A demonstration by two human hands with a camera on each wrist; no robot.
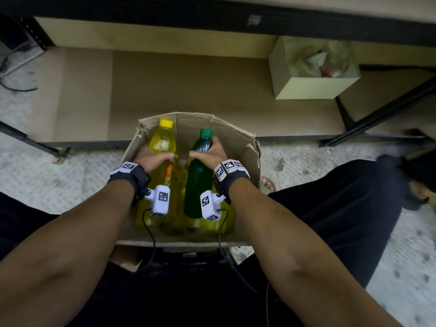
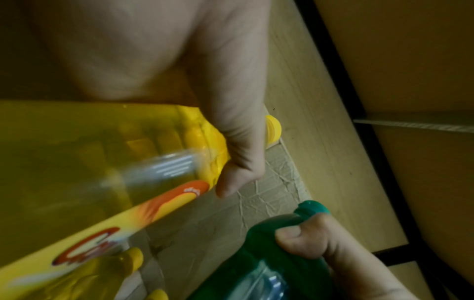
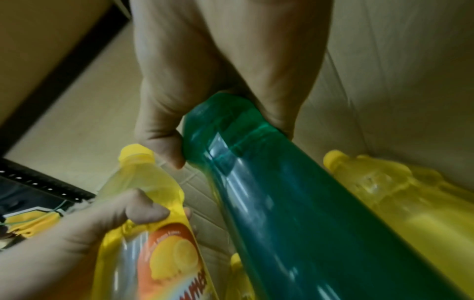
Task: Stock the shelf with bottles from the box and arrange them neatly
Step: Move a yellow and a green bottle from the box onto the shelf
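Observation:
A torn cardboard box (image 1: 238,138) stands on the floor in front of the low shelf (image 1: 188,90). My left hand (image 1: 154,159) grips a yellow bottle (image 1: 162,142) with a yellow cap just below its shoulder; the same yellow bottle (image 2: 102,162) fills the left wrist view under the left hand (image 2: 231,121). My right hand (image 1: 210,154) grips a green bottle (image 1: 199,180) near its neck. In the right wrist view the right hand (image 3: 205,91) wraps the green bottle (image 3: 282,203). Both bottles are raised above several yellow bottles (image 1: 212,225) lying in the box.
The shelf board is brown and bare in its middle. A pale open carton (image 1: 313,83) with scraps sits at its right end. Black shelf frame bars (image 1: 377,114) run at the right and along the top. Speckled floor (image 1: 47,173) surrounds the box; my dark-clothed legs flank it.

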